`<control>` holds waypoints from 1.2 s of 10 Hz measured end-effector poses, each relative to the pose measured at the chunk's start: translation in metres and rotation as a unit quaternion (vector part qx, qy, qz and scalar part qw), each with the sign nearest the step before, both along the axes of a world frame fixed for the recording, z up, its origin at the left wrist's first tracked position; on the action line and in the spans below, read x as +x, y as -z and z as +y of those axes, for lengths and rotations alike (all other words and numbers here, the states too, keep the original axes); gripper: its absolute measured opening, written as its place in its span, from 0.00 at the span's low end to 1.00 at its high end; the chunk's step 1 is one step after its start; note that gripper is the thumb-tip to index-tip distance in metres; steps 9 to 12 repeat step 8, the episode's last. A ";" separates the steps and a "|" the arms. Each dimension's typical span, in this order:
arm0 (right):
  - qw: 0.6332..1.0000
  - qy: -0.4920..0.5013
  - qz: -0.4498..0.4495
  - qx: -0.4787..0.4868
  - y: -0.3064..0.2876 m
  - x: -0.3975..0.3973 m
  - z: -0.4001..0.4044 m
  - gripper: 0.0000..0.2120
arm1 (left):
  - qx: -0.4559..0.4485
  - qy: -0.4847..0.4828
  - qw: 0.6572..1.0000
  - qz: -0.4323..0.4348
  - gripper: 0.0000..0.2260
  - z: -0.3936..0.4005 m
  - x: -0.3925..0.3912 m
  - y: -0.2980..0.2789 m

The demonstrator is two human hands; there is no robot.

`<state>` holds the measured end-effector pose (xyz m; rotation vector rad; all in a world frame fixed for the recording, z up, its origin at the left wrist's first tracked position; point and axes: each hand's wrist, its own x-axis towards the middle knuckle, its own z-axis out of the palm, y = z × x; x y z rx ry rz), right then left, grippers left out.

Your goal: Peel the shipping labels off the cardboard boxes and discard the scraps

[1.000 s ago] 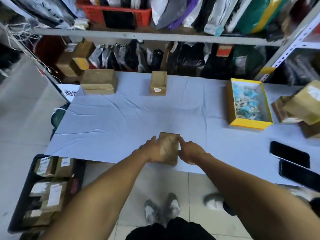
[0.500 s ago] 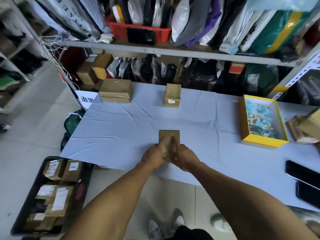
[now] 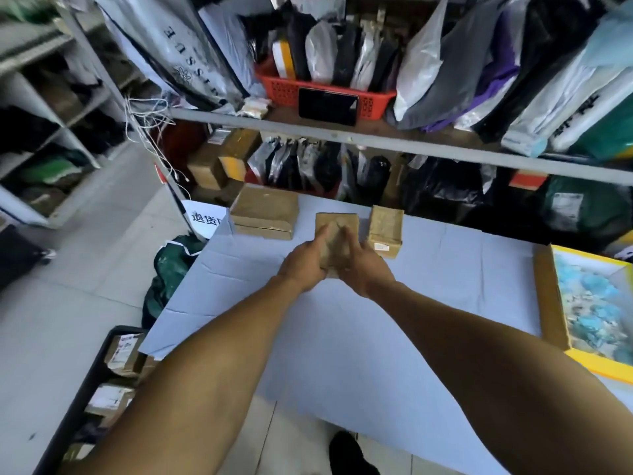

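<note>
A small brown cardboard box (image 3: 337,223) sits between both my hands at the far side of the blue-covered table (image 3: 342,337). My left hand (image 3: 303,265) grips its left side and my right hand (image 3: 363,269) grips its right side. No label shows on its visible top. Just to the right stands another small box (image 3: 385,231) with a little white label low on its front. To the left lies a wider, flat cardboard box (image 3: 263,214).
A yellow-rimmed open box (image 3: 551,293) with blue scraps inside lies at the right. A black crate (image 3: 85,389) of labelled boxes stands on the floor at the left. Shelves packed with parcels and a red basket (image 3: 325,94) rise behind the table.
Both hands have carried the small box from the table's near edge to the far side, between the other two boxes. The view has tilted up toward the shelves.
</note>
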<state>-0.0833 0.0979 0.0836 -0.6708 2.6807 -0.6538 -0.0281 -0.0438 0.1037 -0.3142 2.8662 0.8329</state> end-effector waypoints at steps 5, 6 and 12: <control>0.992 0.104 -0.066 0.023 0.064 -0.134 -0.078 0.36 | 0.037 -0.010 0.999 0.014 0.25 -0.066 -0.162 0.101; 0.989 0.123 -0.066 0.047 0.081 -0.140 -0.088 0.34 | 0.058 -0.024 0.998 0.004 0.19 -0.071 -0.172 0.124; 0.985 0.083 -0.107 0.111 0.082 -0.146 -0.089 0.37 | -0.005 0.011 0.992 -0.126 0.23 -0.085 -0.182 0.108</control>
